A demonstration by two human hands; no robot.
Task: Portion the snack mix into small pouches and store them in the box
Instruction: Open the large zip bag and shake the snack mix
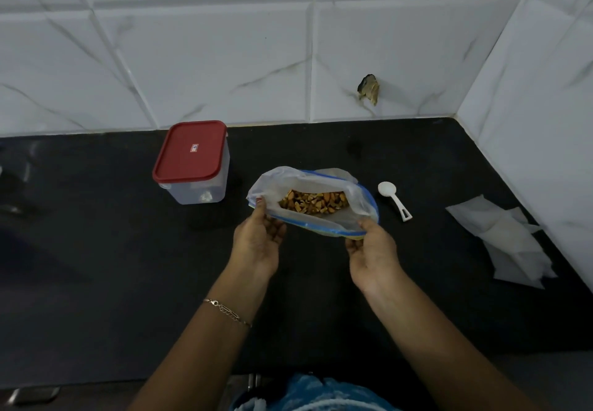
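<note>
A clear zip bag point(321, 182) with a blue seal strip stands open on the black counter, showing brown snack mix point(313, 202) inside. My left hand point(260, 239) pinches the bag's left rim. My right hand point(372, 251) pinches the near right rim, so the mouth is spread wide. A clear plastic box point(192, 182) with a shut red lid point(191, 152) stands to the left, by the wall. A small white scoop point(394, 199) lies just right of the bag. Several flat empty pouches point(507, 243) lie in a loose pile at the far right.
The black counter point(112, 266) meets white marble-look wall tiles at the back and on the right. A chipped hole point(369, 88) shows in the back tile. The counter's front edge runs along the bottom, above my blue clothing.
</note>
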